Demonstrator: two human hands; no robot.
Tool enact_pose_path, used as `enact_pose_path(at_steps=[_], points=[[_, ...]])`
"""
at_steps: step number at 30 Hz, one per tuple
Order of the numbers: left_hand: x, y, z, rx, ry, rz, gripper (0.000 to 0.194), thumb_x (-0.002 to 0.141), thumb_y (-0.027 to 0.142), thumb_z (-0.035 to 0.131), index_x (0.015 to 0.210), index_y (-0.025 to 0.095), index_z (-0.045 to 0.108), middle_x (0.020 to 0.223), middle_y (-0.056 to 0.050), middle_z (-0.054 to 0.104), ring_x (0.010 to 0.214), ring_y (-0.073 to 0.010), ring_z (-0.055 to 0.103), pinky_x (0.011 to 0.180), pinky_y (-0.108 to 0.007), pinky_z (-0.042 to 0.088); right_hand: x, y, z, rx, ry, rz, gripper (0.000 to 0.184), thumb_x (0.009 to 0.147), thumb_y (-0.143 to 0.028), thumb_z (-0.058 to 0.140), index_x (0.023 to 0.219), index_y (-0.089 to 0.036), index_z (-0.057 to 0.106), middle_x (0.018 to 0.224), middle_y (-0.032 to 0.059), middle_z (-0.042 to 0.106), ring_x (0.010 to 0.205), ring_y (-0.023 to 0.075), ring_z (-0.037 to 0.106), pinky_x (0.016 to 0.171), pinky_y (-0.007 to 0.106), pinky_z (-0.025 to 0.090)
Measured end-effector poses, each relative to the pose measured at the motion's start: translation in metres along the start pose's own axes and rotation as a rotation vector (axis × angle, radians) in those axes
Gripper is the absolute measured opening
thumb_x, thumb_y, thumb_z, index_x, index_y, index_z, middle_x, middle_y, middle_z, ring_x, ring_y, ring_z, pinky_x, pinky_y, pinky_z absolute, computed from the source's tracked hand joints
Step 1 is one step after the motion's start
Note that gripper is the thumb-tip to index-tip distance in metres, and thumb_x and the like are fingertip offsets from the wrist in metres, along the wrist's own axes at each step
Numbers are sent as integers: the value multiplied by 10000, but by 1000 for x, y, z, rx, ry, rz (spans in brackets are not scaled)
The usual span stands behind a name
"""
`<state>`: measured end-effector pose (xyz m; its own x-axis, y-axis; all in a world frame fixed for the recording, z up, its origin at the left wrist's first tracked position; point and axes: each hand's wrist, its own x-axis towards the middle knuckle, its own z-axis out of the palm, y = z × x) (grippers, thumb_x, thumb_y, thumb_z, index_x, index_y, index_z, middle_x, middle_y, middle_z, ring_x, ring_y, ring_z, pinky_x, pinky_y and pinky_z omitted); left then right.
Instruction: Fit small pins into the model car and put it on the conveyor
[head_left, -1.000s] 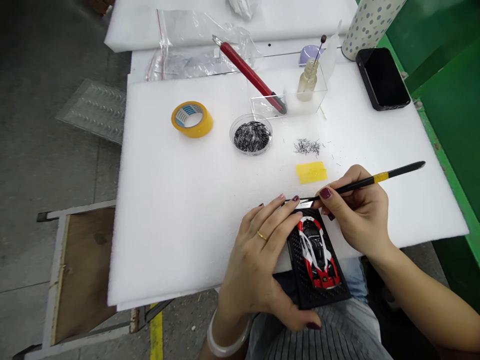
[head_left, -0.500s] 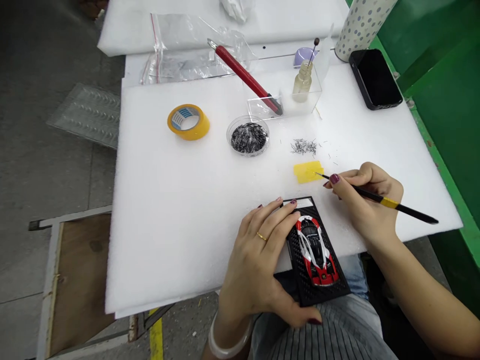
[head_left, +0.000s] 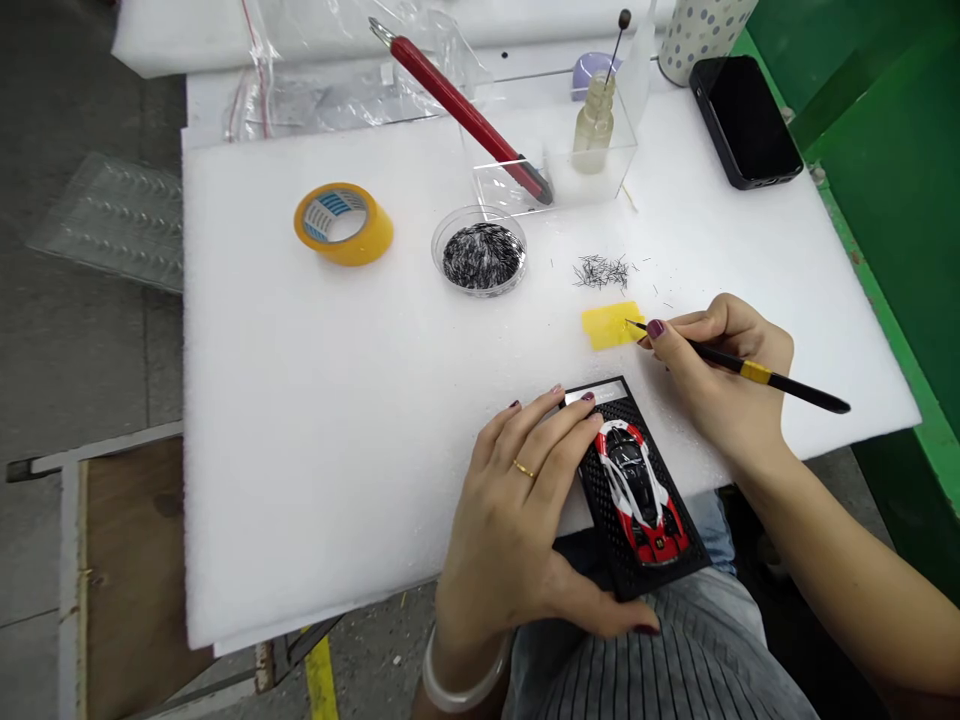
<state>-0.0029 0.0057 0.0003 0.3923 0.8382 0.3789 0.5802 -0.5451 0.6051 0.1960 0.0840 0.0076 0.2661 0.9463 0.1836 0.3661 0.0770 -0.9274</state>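
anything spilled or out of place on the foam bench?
Yes: a loose scatter of thin dark pins lies on the white foam sheet, outside the round clear dish of pins, with strays trailing right. The black base holding the red-and-white model car overhangs the foam's near edge, steadied by the left hand.

A white foam sheet covers the desk. On it, far left, lies a yellow tape roll; right of that stands a round clear dish of small dark pins. Farther back a clear box sits, and a black phone lies at the far right. A loose pile of pins lies just beyond a yellow patch. A black base overhangs the near edge.
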Motion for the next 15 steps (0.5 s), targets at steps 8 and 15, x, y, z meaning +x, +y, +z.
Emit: enact_pose_path(at_steps=[8,15], points=[[-3,0,1,-18,11,-11,1152,644,989,576,1433,153,512,1395,-176,676,1377,-382,572,1193,-492,352,1,-2,-3,33,-11,20,344,812,-299,847,640,-236,556,667,-1,721,583,148,637,541,301,493],[-1,4,-2,-138,16,-138,1122,702,1023,446,1463,202,532,1458,-145,645,1400,-385,561,1227,-546,358,-3,-4,-10,295,-33,59,378,810,-358,866,657,-247,538,701,-3,726,673,189,734,602,330,573]])
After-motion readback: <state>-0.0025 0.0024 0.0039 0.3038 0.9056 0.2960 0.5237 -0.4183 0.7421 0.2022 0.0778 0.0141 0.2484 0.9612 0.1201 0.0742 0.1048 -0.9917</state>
